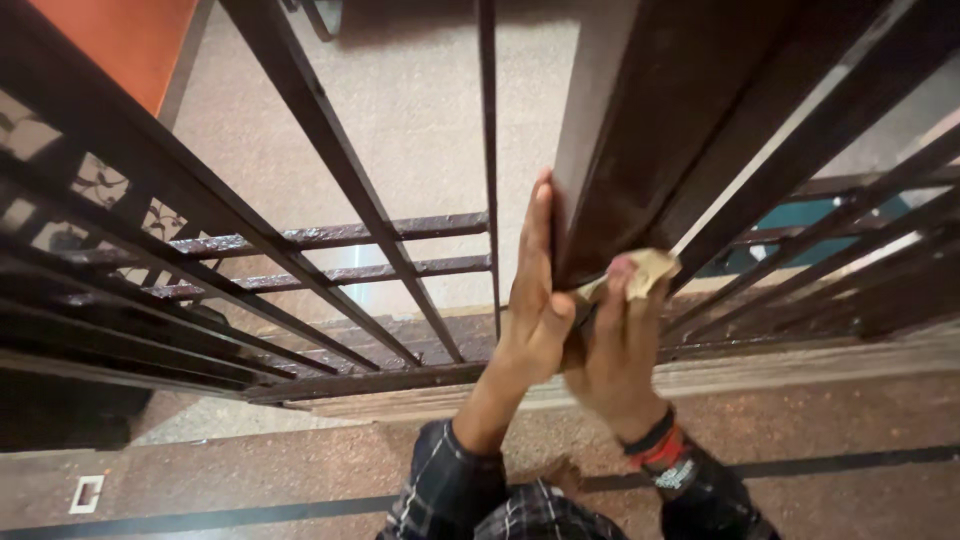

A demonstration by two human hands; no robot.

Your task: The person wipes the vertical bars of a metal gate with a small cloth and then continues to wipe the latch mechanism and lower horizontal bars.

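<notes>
dark brown metal gate, painted, rust-toned at the edges; its thick end post runs from centre frame up toward 1 o'clock. left hand lies flat on the post's left face, fingers straight and together, gripping nothing. right hand has its fingers closed on a small tan pad, probably sandpaper or cloth, pressed to the post's lower end. judgement: gate heavy and rigid, likely swings on hinges, so brace at the post; pad light, limp, pinch it by its folded edge. floor speckled stone, at 6 o'clock.
</notes>
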